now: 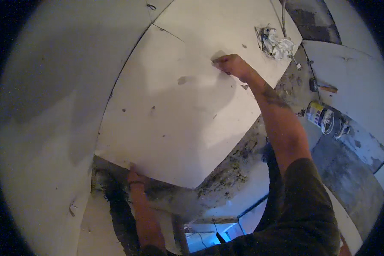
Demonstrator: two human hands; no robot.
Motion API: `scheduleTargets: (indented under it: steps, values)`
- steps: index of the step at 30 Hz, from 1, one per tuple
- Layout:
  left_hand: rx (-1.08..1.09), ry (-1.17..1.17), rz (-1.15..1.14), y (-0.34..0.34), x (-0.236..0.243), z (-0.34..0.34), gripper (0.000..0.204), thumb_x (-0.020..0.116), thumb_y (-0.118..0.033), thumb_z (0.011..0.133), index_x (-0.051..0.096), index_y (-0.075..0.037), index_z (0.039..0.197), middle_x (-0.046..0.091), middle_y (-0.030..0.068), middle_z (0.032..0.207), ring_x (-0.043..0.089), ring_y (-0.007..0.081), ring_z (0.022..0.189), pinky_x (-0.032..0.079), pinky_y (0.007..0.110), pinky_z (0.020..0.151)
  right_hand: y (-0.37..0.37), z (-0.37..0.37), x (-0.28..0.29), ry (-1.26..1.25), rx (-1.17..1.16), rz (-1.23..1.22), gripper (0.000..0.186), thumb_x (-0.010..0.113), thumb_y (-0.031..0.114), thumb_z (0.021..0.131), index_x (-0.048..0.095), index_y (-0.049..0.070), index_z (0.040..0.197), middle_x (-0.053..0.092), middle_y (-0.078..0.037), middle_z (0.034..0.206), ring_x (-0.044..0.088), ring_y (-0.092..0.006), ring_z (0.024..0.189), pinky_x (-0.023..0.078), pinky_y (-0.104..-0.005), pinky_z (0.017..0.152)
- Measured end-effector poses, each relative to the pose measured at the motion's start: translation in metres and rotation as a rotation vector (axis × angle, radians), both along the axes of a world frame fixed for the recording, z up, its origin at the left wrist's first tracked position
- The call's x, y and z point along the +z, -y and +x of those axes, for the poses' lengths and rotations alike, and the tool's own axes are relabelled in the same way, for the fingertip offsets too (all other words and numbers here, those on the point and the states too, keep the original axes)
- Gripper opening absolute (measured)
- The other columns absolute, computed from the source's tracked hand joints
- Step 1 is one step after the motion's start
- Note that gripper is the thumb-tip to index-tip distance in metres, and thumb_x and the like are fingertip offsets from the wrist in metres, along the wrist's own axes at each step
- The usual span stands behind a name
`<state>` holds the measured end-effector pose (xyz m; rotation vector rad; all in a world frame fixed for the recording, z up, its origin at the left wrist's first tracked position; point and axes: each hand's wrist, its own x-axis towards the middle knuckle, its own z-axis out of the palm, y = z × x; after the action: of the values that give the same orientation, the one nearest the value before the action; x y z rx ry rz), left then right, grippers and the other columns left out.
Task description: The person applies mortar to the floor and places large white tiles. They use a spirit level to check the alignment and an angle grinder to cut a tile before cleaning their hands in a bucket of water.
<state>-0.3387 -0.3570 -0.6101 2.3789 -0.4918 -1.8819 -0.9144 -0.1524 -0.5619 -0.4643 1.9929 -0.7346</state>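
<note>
A large white board (170,111) with scattered dark marks fills the middle. My right hand (234,67) is over its upper right part, fingers drawn together in a pinch. What the fingers hold, if anything, is too small to make out. At the near left edge of the board is my left hand (134,174), a dark band at its wrist. Its fingers appear closed around that edge, though the fingertips are dim and partly hidden.
A crumpled whitish bundle (276,45) lies at the board's upper right. Beyond the right edge are a hammer (324,87), a labelled bucket (315,112) and a white ring-shaped thing (327,122). Rough, crumbly rubble (230,168) borders the board's near right edge. A plain pale surface (51,106) adjoins it on the left.
</note>
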Motion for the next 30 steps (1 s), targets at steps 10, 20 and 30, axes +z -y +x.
scheduleTargets:
  steps: [10, 20, 30]
  values:
    - [-0.041, -0.043, 0.094, 0.012, -0.022, 0.04, 0.042, 0.054, -0.037, 0.09, 0.056, -0.002, 0.113, 0.061, 0.0067, 0.109, 0.057, 0.0227, 0.097, 0.045, 0.039, 0.09, 0.018, -0.008, 0.021, -0.143, 0.264, 0.004, 0.03, 0.056, 0.023, 0.083, 0.064, 0.003, 0.103, 0.064, -0.011, 0.093, 0.059, -0.0202, 0.077, 0.049, -0.0311, 0.072]
    - [-0.194, -0.2, 0.036, 0.055, -0.086, 0.15, 0.039, 0.062, -0.031, 0.087, 0.056, -0.005, 0.115, 0.06, 0.0047, 0.112, 0.056, 0.0218, 0.098, 0.045, 0.04, 0.09, 0.025, -0.005, 0.001, -0.253, 0.303, -0.16, 0.035, 0.051, 0.035, 0.085, 0.066, 0.006, 0.099, 0.065, -0.016, 0.1, 0.061, -0.0342, 0.092, 0.048, -0.0377, 0.085]
    - [-0.063, 0.039, 0.174, 0.026, -0.04, 0.075, 0.051, 0.056, -0.039, 0.088, 0.052, -0.002, 0.123, 0.056, 0.0075, 0.122, 0.053, 0.024, 0.109, 0.042, 0.035, 0.094, 0.028, 0.023, 0.005, -0.303, 0.062, 0.069, 0.044, 0.051, 0.045, 0.083, 0.065, 0.005, 0.093, 0.064, -0.019, 0.094, 0.06, -0.0379, 0.088, 0.048, -0.0442, 0.081]
